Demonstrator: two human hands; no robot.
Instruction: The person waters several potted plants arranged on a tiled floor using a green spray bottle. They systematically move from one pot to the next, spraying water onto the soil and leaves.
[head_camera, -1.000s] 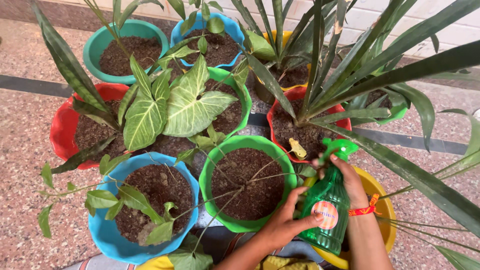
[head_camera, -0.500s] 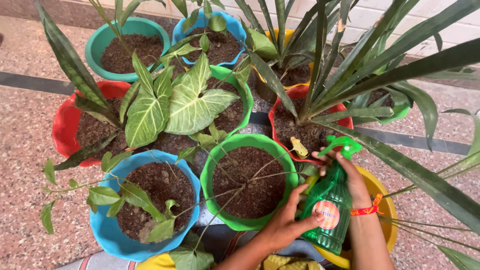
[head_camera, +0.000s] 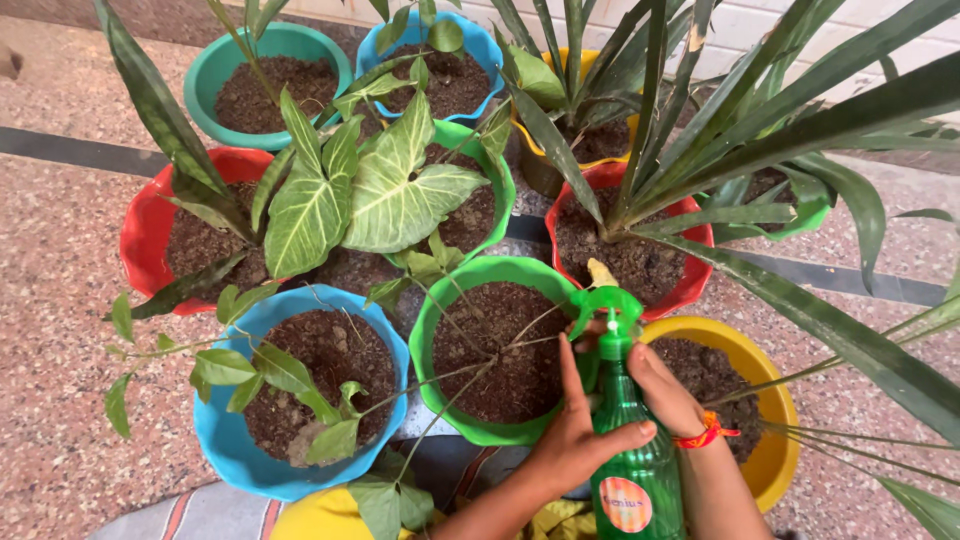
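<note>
Speckled stone floor (head_camera: 60, 330), crowded pots. Green spray bottle (head_camera: 630, 440) now swung upright, clasped between left hand (head_camera: 575, 440) and right hand (head_camera: 665, 395), nozzle beside green pot (head_camera: 440, 400).

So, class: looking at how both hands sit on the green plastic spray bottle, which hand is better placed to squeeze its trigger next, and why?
Probably the right hand: it grips the green plastic spray bottle's neck just below the trigger head, while the left hand merely steadies the bottle's side.
</note>
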